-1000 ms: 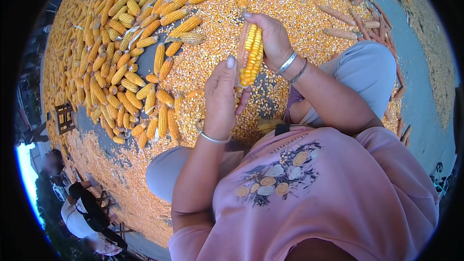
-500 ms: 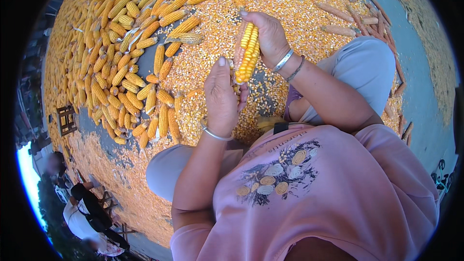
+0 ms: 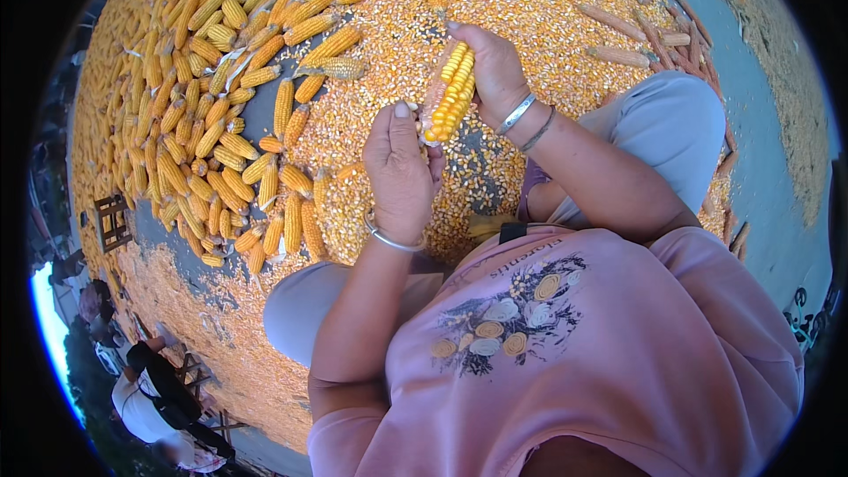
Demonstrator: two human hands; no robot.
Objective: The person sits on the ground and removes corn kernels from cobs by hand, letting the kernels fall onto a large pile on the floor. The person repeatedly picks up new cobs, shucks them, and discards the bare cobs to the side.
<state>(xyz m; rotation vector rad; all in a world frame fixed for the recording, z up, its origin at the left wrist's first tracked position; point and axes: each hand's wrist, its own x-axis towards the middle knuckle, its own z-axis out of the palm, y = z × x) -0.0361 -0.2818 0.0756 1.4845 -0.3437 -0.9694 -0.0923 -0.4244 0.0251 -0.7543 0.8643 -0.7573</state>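
Note:
An ear of corn is held upright and slightly tilted in front of me. Its left side is bare pinkish cob, while yellow kernels still cover the right side. My right hand is closed around its upper right part, thumb near the top tip. Just left of the ear's lower end is my left hand, thumb up and fingers curled. A pale kernel shows by that thumb; whatever else the fingers hold is hidden. Loose kernels cover the ground beneath both hands.
Many unshelled ears are heaped to the left. Stripped cobs lie at the upper right, along the edge of the kernels. A small wooden frame stands at the far left. Another person is at the lower left.
My left hand has shifted slightly left and drawn away from the ear's lower end, its fingers more curled. The ear has tilted a little more to the right at its top.

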